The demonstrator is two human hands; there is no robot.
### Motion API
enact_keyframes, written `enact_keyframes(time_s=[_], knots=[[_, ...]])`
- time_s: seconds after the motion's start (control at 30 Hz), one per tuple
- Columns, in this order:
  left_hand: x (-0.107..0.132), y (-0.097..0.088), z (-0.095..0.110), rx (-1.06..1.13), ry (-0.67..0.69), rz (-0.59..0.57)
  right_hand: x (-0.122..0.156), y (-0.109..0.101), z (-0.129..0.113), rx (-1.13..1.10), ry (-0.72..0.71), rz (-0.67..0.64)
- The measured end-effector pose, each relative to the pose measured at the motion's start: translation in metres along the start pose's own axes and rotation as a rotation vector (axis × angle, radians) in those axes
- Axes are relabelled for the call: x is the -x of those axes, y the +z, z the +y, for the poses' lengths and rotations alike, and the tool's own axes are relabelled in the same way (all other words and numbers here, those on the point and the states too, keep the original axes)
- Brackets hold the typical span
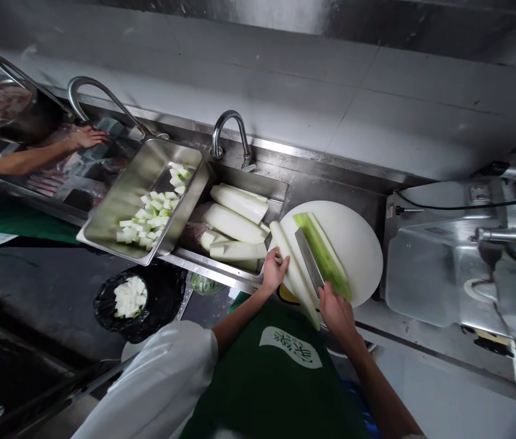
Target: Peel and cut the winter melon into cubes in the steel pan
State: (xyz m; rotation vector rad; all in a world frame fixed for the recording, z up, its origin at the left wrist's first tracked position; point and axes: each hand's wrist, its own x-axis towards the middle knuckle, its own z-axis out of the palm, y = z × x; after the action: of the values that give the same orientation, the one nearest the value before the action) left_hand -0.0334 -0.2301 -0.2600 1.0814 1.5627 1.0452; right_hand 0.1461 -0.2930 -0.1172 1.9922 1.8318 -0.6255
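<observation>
My right hand [338,311] is wrapped round the handle of a kitchen knife [309,259], its broad blade slanting up and left over a round white cutting board [368,244]. At the board's left side, my left hand [275,269] has its fingers closed on a long pale strip of gourd [295,274], whose lower end reaches past the board's near edge. Right of the blade lies a green-faced gourd piece [326,256] with a pale edge. Several peeled pale gourd pieces [235,222] rest in the sink just left of the board.
A deep steel pan [116,189] holding gourd chunks [152,216] sits left of the sink. Below it is a black-lined bin [166,292] with white scraps. Faucets [232,116] stand behind, a metal machine [445,262] at right. A co-worker's hand [88,137] reaches in far left.
</observation>
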Motion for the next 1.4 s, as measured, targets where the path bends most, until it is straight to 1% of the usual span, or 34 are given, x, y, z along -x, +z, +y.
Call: enact_keyframes(time_s=[0.07,0.13,0.17,0.23,0.27,0.33,0.4,0.5,0.63,0.83,1.03,1.23,1.4], knots=[[-0.002,-0.001,0.002,0.098,-0.015,0.022,-0.004,-0.001,-0.007,0.020,-0.019,-0.028],[-0.009,-0.010,0.005,0.115,0.038,0.117,-0.009,-0.003,-0.015,0.046,-0.040,-0.012],[-0.013,-0.015,0.008,0.078,0.107,0.181,-0.012,-0.004,-0.020,0.058,-0.059,0.010],[-0.026,-0.025,0.016,-0.052,0.312,0.268,-0.020,-0.007,-0.032,0.081,-0.109,0.066],[-0.033,-0.028,0.019,-0.122,0.421,0.272,-0.024,-0.009,-0.037,0.092,-0.132,0.091],[-0.048,-0.028,0.023,-0.233,0.592,0.206,-0.032,-0.013,-0.048,0.105,-0.168,0.121],[-0.059,-0.024,0.022,-0.318,0.672,0.112,-0.040,-0.016,-0.055,0.111,-0.181,0.133],[-0.068,-0.015,0.014,-0.396,0.667,0.020,-0.047,-0.020,-0.057,0.106,-0.173,0.126],[-0.067,-0.010,0.001,-0.349,0.630,-0.025,-0.051,-0.027,-0.052,0.103,-0.166,0.066],[-0.067,-0.004,-0.011,-0.285,0.569,-0.040,-0.048,-0.035,-0.054,0.090,-0.152,0.020],[-0.067,0.004,-0.024,-0.291,0.551,-0.028,-0.046,-0.032,-0.057,0.096,-0.134,-0.055],[-0.065,0.010,-0.029,-0.305,0.518,0.011,-0.052,-0.033,-0.065,0.095,-0.107,-0.129],[-0.061,0.016,-0.031,-0.265,0.453,0.036,-0.057,-0.034,-0.072,0.115,-0.087,-0.164]])
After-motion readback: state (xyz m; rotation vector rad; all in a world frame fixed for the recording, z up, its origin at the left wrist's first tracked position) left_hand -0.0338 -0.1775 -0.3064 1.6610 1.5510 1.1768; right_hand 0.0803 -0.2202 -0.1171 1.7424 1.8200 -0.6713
